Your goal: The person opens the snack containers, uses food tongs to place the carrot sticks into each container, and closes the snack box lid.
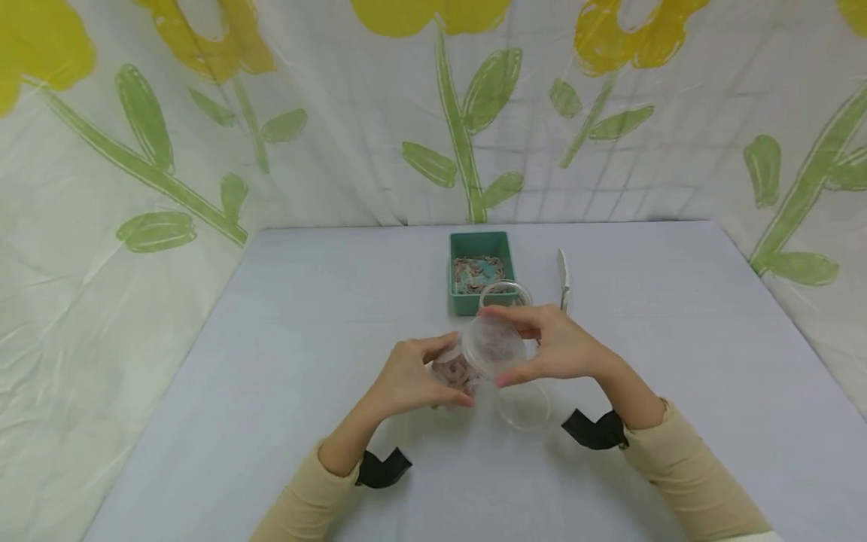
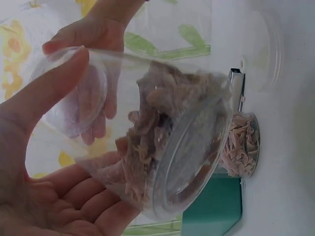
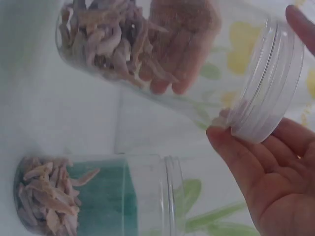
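My left hand (image 1: pixel 409 380) grips a clear plastic jar (image 1: pixel 452 370) between thumb and fingers, holding it tilted over the table. Pinkish-brown dried strips (image 2: pixel 152 98) lie toward its base in the left wrist view. At the jar's mouth, my right hand (image 1: pixel 562 342) holds a clear round lid (image 3: pixel 268 81) by its edge, thumb and fingers on opposite sides. Behind the hands stands a second clear jar (image 3: pixel 147 191), upright and uncovered, with similar strips at its bottom. Another clear lid (image 1: pixel 524 406) lies on the table below my right hand.
A green rectangular bin (image 1: pixel 464 304) with more strips scattered inside stands behind the second jar. To its right lies a slim metal tool (image 1: pixel 564 278). The white table (image 1: pixel 325 301) ends at a hanging cloth (image 1: pixel 352 135) painted with flowers.
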The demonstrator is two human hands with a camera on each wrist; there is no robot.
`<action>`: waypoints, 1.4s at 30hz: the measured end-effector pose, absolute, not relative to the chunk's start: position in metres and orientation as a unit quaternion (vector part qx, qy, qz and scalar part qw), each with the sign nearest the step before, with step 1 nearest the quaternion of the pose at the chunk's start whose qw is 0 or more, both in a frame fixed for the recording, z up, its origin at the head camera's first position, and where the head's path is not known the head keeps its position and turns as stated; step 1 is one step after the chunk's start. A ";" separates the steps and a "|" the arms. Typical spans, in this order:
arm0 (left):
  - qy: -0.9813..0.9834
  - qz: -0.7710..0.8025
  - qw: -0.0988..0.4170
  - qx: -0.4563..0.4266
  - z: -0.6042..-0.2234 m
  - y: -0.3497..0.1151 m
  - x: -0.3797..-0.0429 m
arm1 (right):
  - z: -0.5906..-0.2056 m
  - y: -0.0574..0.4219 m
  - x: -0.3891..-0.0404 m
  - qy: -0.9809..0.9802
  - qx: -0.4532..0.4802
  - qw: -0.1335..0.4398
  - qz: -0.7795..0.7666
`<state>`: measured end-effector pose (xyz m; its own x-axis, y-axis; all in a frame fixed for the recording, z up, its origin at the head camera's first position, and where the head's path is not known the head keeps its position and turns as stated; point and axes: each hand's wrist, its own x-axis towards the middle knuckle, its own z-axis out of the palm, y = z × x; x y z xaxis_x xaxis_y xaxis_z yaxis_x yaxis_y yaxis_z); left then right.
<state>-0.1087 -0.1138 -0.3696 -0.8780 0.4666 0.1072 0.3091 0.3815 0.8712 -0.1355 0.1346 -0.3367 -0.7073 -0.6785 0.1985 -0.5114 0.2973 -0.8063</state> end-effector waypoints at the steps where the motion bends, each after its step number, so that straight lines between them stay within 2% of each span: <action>1: 0.810 0.522 0.103 0.246 -0.370 -0.115 -0.110 | -0.336 0.136 -0.137 0.787 -0.389 0.098 -0.469; 6: 0.744 0.562 0.205 0.299 -0.369 -0.120 -0.118 | -0.336 0.142 -0.146 0.721 -0.488 0.115 -0.479; 9: 0.718 0.570 0.247 0.314 -0.369 -0.120 -0.121 | -0.335 0.143 -0.150 0.690 -0.527 0.122 -0.481; 18: 0.656 0.576 0.372 0.316 -0.369 -0.119 -0.131 | -0.325 0.142 -0.154 0.641 -0.572 0.187 -0.477; 20: 0.631 0.587 0.395 0.318 -0.371 -0.118 -0.133 | -0.324 0.142 -0.155 0.634 -0.576 0.201 -0.475; 23: 0.615 0.596 0.402 0.324 -0.372 -0.117 -0.134 | -0.323 0.142 -0.155 0.633 -0.582 0.203 -0.468; 26: 0.643 0.593 0.370 0.315 -0.373 -0.118 -0.133 | -0.324 0.142 -0.155 0.659 -0.573 0.177 -0.454; 28: 0.672 0.591 0.331 0.298 -0.373 -0.118 -0.131 | -0.326 0.141 -0.154 0.695 -0.542 0.150 -0.447; 31: 0.722 0.591 0.246 0.263 -0.375 -0.116 -0.129 | -0.329 0.139 -0.152 0.763 -0.466 0.104 -0.435; 37: 0.830 0.523 0.044 0.190 -0.378 -0.108 -0.124 | -0.338 0.127 -0.148 0.842 -0.332 0.035 -0.424; 40: 0.856 0.490 -0.024 0.165 -0.380 -0.104 -0.122 | -0.340 0.120 -0.147 0.848 -0.302 0.014 -0.436; 42: 0.858 0.486 -0.050 0.158 -0.381 -0.103 -0.121 | -0.340 0.116 -0.147 0.845 -0.290 0.003 -0.449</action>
<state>-0.1213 -0.1027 -0.3807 -0.9448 0.2235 0.2396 0.3205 0.4783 0.8176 -0.1466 0.1162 -0.3400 -0.8315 -0.4932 0.2557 -0.4881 0.4287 -0.7602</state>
